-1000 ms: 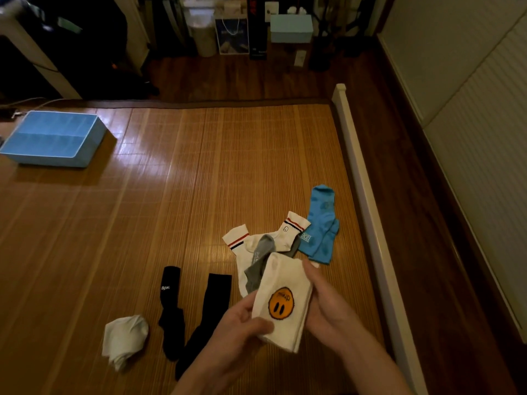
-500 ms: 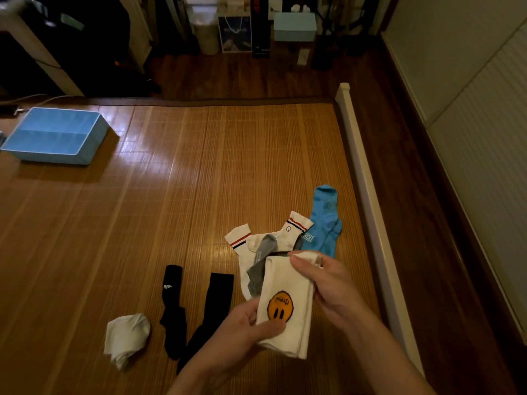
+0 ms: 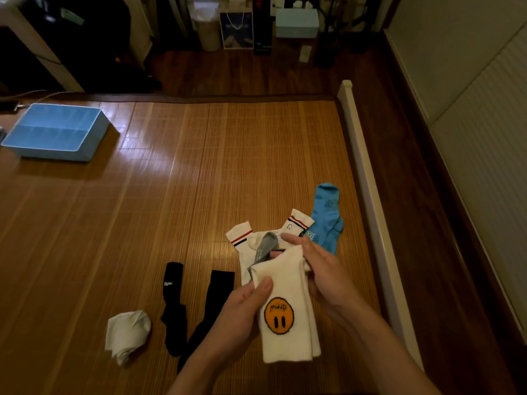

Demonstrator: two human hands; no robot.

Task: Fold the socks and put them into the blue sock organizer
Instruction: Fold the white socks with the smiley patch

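Observation:
A white sock pair with an orange smiley face (image 3: pixel 285 303) hangs between my hands above the bamboo mat. My left hand (image 3: pixel 242 306) pinches its left edge with the thumb on top. My right hand (image 3: pixel 319 269) grips the top right end, fingers curled over the cuff. Behind them lie white socks with red and black stripes (image 3: pixel 248 238), a grey sock (image 3: pixel 265 246) and blue socks (image 3: pixel 326 218). Two black socks (image 3: pixel 174 306) and a balled white sock (image 3: pixel 127 334) lie to the left. The blue sock organizer (image 3: pixel 54 135) stands far left.
The bamboo mat (image 3: pixel 199 172) covers the bed, with a white bed rail (image 3: pixel 368 195) along its right edge. Beyond the mat's far end are a dark wood floor, a bin, bags and a pale blue box (image 3: pixel 296 22).
The smiley sock has been stretched out longer, its lower end now hanging nearer me. My right hand has moved up to the cuff end; my left thumb slid up above the smiley.

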